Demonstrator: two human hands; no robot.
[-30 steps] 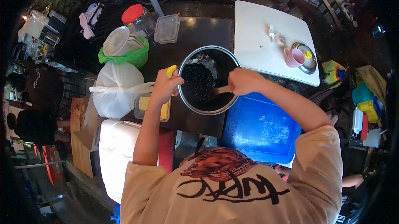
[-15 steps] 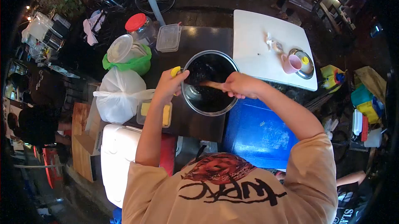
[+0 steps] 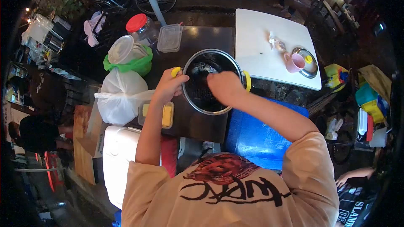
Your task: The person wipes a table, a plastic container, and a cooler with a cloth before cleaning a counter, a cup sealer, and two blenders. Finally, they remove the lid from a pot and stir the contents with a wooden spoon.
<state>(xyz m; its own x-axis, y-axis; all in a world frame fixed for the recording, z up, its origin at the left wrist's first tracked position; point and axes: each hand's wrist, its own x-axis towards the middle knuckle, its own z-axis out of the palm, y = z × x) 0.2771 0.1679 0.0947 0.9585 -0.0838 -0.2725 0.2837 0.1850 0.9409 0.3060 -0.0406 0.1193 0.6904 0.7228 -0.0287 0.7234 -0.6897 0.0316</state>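
Here's the round, silver-rimmed metal pot (image 3: 213, 113), standing on the dark brown tabletop (image 3: 206, 129), right at the centre of the dial, with dark contents down inside it. The left hand (image 3: 168, 86) is in at nine o'clock, fingers curled round the yellow handle (image 3: 176, 71), thumb up at the rim. And the right hand (image 3: 226, 87) is over the mouth of the pot, knuckles up, forearm coming from four o'clock; its fingertips are hidden, so I can't tell what they pinch or how tightly. A second yellow handle (image 3: 248, 81) shows at three o'clock, clear of that hand.

Round the dial from the pot: at eight, a clear plastic container with yellow blocks (image 3: 167, 115), near the left forearm; towards nine, a knotted white plastic bag (image 3: 121, 102); between two and three, a pink mug (image 3: 289, 63) on a white tabletop (image 3: 263, 37); between four and five, a blue box (image 3: 261, 136) under the right forearm.
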